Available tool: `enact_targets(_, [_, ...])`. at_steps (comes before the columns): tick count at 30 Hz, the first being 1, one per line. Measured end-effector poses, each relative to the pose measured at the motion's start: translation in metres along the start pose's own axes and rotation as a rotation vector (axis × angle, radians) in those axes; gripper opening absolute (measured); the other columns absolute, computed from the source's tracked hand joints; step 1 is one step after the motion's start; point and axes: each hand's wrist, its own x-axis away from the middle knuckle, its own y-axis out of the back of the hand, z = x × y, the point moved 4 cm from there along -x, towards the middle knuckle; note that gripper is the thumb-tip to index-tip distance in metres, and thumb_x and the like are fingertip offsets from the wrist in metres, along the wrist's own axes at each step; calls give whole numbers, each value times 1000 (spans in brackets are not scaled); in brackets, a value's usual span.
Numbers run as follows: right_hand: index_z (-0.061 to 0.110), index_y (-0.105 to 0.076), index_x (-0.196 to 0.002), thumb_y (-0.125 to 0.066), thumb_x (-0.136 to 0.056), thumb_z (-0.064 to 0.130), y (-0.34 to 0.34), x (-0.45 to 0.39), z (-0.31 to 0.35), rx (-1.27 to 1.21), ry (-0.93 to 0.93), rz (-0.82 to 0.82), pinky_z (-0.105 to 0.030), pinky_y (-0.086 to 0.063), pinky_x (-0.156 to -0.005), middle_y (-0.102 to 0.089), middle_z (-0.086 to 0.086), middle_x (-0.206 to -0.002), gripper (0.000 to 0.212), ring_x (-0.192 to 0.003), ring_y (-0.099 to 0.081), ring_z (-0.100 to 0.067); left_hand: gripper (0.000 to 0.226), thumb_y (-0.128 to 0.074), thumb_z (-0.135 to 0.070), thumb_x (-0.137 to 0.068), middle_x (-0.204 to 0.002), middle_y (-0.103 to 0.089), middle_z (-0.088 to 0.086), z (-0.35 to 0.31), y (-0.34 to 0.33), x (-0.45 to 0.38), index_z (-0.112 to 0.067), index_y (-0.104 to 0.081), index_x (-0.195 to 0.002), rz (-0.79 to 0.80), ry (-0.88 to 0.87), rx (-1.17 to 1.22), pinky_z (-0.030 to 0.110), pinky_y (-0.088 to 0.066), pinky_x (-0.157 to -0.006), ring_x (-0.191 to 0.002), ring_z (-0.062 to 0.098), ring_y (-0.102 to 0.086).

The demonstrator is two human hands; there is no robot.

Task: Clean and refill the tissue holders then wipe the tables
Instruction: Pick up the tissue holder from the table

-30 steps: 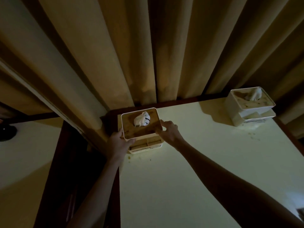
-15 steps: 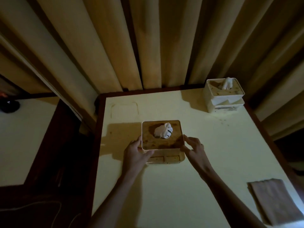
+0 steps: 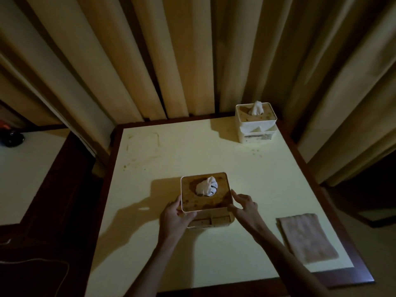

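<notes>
A white tissue holder (image 3: 214, 220) with a stained wooden lid (image 3: 190, 198) and a tuft of tissue (image 3: 207, 187) sticks up in the middle of the pale yellow table (image 3: 214, 260). My left hand (image 3: 174, 217) grips its left front corner. My right hand (image 3: 244, 207) touches its right side with fingers spread along the edge. A second tissue holder (image 3: 256, 130), with tissue poking out of its top, stands at the table's far right corner.
A folded pinkish cloth (image 3: 306, 237) lies at the table's right front. A dirty square outline (image 3: 143, 146) marks the far left corner. Beige curtains (image 3: 171, 61) hang behind. Another table (image 3: 27, 172) with a dark object (image 3: 13, 138) stands to the left.
Both hands have pulled the tissue holder from the far left corner toward the table's middle, leaving a dirty outline behind. The view has tilted down, showing the cloth.
</notes>
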Motion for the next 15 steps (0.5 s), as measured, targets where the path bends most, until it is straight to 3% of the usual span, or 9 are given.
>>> enact_targets(3, [29, -31, -148, -53, -89, 36, 0, -1, -6, 37, 21, 33, -40, -17, -112, -33, -8, -147, 64, -136, -18, -29, 76, -80, -32, -74, -116, -64, 0, -3, -3, 4, -15, -46, -140, -43, 7, -38, 27, -54, -81, -93, 13, -63])
enact_targets(5, [30, -27, -149, -48, -82, 46, -2, -2, -8, 80, 39, 55, -42, -16, -113, -31, -9, -150, 72, -138, -17, -31, 75, -79, -31, -75, -118, -62, 3, -3, -6, 6, -12, -46, -140, -60, 3, -73, 30, -52, -86, -99, 16, -61])
enact_targets(8, [32, -23, -150, -46, -84, 51, -2, -4, -11, 122, 50, 61, -44, -15, -114, -27, -9, -154, 72, -140, -15, -34, 79, -75, -32, -79, -135, -51, 12, -2, -13, 8, -6, -38, -144, -58, 42, -103, 33, -43, -103, -123, 23, -49])
enact_targets(11, [33, -16, -152, -52, -92, 44, 0, -3, -16, 115, 53, 60, -47, -16, -114, -22, -7, -157, 70, -141, -13, -34, 86, -74, -29, -80, -148, -34, 16, -7, -19, 18, -4, -27, -148, -122, 61, -138, 35, -31, -109, -138, 28, -31])
enact_targets(13, [32, -11, -152, -53, -86, 47, 9, 3, -22, 79, 51, 30, -48, -16, -113, -22, -8, -157, 80, -140, -14, -34, 88, -76, -25, -77, -150, -29, 18, -16, -24, 32, -6, -28, -148, -241, -29, -189, 43, -29, -110, -140, 32, -24])
enact_targets(15, [30, -11, -153, -55, -88, 36, 24, 12, -34, 87, 37, -33, -48, -17, -112, -25, -10, -156, 79, -140, -18, -35, 85, -79, -21, -73, -148, -32, 16, -28, -36, 48, -9, -36, -145, -323, -197, -226, 46, -29, -107, -136, 31, -27])
